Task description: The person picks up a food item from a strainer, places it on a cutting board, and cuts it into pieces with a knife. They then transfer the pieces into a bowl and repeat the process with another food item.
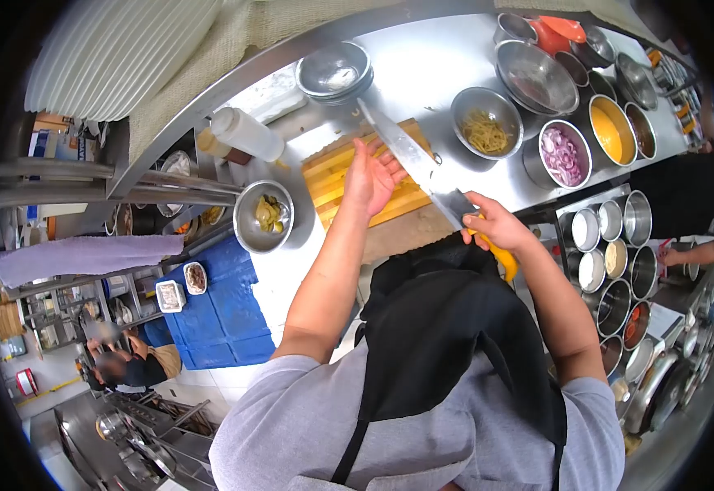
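My right hand (494,224) is closed around the yellow handle of a large kitchen knife (406,151). Its broad blade slants up and left across the wooden cutting board (328,182). Beside the blade, my left hand (371,177) is open with the palm turned up and the fingertips right at the blade's edge. Behind the board stands a metal bowl (462,105) of thin yellow-green strips (484,133). To the left, another metal bowl (244,232) holds yellowish-green chunks (269,214).
Stacked metal bowls (334,72) and a squeeze bottle (246,135) stand behind the board. On the right are pots of chopped purple onion (561,155) and orange liquid (613,131). A blue chest lid (222,307) lies left. A co-worker's arm (692,254) shows far right.
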`<state>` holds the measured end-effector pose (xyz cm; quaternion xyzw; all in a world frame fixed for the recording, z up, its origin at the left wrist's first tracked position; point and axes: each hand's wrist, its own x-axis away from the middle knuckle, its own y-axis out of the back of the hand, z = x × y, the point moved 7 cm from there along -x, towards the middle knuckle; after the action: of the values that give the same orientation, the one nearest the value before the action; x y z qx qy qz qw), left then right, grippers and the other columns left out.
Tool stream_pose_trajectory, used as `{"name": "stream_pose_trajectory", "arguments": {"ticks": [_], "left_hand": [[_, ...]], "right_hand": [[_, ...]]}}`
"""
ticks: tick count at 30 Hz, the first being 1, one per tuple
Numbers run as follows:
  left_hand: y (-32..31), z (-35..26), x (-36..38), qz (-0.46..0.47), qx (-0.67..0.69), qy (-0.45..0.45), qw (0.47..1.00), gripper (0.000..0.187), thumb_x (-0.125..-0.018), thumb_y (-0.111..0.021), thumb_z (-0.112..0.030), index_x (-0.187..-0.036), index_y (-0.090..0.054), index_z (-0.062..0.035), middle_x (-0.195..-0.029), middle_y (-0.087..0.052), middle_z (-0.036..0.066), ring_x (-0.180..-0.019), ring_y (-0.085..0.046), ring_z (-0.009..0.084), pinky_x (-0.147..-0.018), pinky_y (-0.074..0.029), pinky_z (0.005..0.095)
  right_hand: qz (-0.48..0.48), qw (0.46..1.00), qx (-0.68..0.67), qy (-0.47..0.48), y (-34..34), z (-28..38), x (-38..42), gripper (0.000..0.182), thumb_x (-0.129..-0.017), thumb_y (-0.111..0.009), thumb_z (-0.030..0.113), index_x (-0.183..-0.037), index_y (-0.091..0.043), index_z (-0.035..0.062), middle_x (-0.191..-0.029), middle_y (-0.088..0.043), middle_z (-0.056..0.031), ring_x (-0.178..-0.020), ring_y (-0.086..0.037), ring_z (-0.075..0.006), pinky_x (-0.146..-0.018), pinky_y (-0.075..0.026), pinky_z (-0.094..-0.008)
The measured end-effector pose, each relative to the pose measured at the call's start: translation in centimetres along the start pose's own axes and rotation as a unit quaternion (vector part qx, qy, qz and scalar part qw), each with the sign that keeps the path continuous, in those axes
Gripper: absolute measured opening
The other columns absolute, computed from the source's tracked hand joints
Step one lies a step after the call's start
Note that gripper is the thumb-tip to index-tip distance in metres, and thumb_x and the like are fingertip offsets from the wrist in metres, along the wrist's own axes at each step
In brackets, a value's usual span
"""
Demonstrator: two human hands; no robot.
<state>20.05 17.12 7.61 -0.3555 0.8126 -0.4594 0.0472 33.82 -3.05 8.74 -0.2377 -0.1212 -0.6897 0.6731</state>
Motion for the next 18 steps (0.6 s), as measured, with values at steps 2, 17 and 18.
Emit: {"name": "stream_pose_trajectory", "arguments": {"ticks": [2, 17, 18], "left_hand": [[1.9, -0.3, -0.9, -0.042, -0.017, -0.007, 0.999, 0.069, -0.108, -0.045, -0.057, -0.151, -0.039, -0.0032, -0.135, -0.061, 0.025, -0.115, -0.067, 0.0355, -0.099, -0.055, 0.0471], [0.4, 3.8, -4.4, -0.005, -0.841, -0.045, 0.538, 0.032, -0.092, -0.062, -0.013, -0.123, -0.069, -0.0055, -0.122, -0.068, 0.026, -0.112, -0.066, 0.0397, -0.096, -0.053, 0.0508], [1.1, 2.6, -4.2, -0.029, -0.802, -0.068, 0.593, 0.032, -0.091, -0.069, -0.016, -0.12, -0.068, -0.0025, -0.117, -0.071, 0.025, -0.104, -0.07, 0.0384, -0.092, -0.055, 0.051]], "right_hand": [[-0.011, 1.0, -0.003, 0.007, 1.0, 0.0, 0.6, 0.057, -0.104, -0.056, 0.013, -0.156, -0.035, 0.0046, -0.078, -0.066, -0.0102, -0.049, -0.049, -0.0106, -0.047, -0.042, -0.0259], [-0.145, 0.989, -0.025, 0.0, 4.6, -3.6, 4.5, 0.043, -0.103, -0.055, 0.007, -0.145, -0.047, 0.0037, -0.078, -0.063, -0.0075, -0.054, -0.051, -0.0107, -0.048, -0.042, -0.024], [-0.139, 0.99, -0.025, 0.001, 4.7, -3.8, 4.6, 0.043, -0.103, -0.055, 0.007, -0.145, -0.047, 0.0037, -0.078, -0.063, -0.0075, -0.054, -0.051, -0.0107, -0.048, -0.042, -0.024]]}}
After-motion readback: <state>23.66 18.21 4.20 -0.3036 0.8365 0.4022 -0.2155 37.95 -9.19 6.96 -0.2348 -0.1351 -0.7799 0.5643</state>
